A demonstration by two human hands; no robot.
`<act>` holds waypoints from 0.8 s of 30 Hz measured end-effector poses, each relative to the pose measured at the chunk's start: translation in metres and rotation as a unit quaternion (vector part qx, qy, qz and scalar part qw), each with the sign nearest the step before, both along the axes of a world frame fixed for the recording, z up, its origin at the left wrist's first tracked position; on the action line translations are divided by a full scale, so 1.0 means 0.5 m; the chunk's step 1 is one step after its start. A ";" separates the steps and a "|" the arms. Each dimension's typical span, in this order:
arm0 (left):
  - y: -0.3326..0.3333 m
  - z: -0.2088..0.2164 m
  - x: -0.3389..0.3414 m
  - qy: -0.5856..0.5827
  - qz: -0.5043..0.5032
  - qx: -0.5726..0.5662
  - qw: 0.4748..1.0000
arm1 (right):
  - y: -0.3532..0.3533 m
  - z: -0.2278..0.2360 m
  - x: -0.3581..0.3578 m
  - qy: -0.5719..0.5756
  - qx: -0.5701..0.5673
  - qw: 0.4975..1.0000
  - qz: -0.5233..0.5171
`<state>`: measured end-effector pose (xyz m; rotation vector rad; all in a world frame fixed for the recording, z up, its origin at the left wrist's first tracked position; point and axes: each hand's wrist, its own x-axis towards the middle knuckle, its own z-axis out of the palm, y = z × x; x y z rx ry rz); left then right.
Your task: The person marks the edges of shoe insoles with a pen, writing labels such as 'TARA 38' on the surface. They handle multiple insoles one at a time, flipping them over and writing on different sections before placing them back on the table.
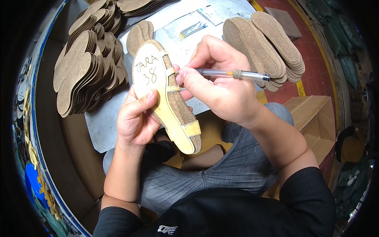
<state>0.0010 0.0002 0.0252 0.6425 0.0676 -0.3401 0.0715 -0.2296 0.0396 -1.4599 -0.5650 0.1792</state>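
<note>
At a grey table (103, 132) bearing cork stacks (89, 75), the left hand (136, 120) clasps a pale template (162, 103) on a cork insole (183, 108) over the near edge, while the right hand (227, 85) pinches a pen (250, 75), best kept steady with both layers unshifting.

Tbl (104, 126): insole stks (79, 75) L | insole piles (254, 47) R | box (308, 110) R of tbl

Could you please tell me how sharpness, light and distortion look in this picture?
In the head view, the right hand, pen and pale sole template look fairly sharp; in the head view, the papers on the table are brightly lit; in the head view, the blue edge at far left bows strongly, and the rim falls to black.
</note>
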 end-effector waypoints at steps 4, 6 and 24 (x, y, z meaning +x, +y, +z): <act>-0.002 -0.004 -0.002 0.010 0.010 0.000 1.000 | 0.003 0.004 -0.002 0.035 0.010 0.999 0.004; -0.002 -0.004 -0.001 0.010 0.009 -0.005 1.000 | 0.004 0.004 -0.002 0.048 0.010 0.999 0.005; 0.006 -0.008 0.002 -0.004 0.030 0.012 0.999 | -0.008 0.003 0.003 -0.038 -0.039 0.998 0.031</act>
